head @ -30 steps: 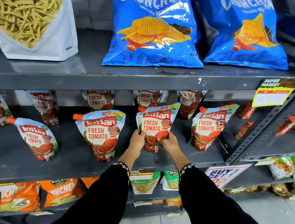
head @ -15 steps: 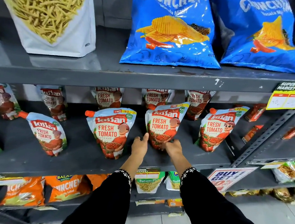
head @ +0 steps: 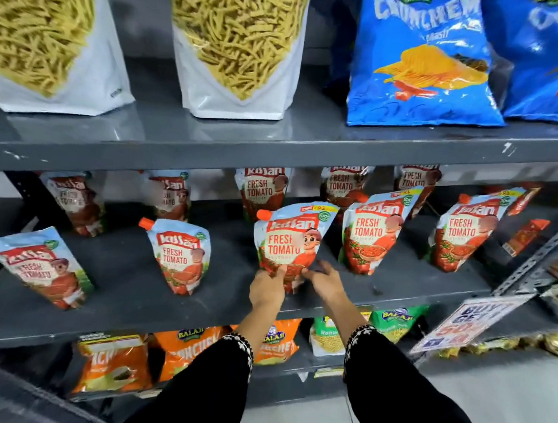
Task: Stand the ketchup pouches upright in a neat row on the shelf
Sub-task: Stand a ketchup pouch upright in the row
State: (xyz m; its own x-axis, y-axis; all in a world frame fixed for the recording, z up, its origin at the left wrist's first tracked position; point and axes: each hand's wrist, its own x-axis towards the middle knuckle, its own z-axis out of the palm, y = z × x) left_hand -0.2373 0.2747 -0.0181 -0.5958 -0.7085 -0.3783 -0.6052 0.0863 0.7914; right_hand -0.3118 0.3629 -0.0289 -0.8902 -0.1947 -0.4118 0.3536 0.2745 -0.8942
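Both hands met at frame centre: left hand and right hand pinched the base of a ketchup pouch on the shelf, which I judged was to square it upright in the front row

Upper left of frame: two white bags of yellow sticks. Upper right: two blue crisp bags. Lower centre, below: orange crisp bags, green snack packs. Lower right: blurred red-and-white promo sign; grey floor.
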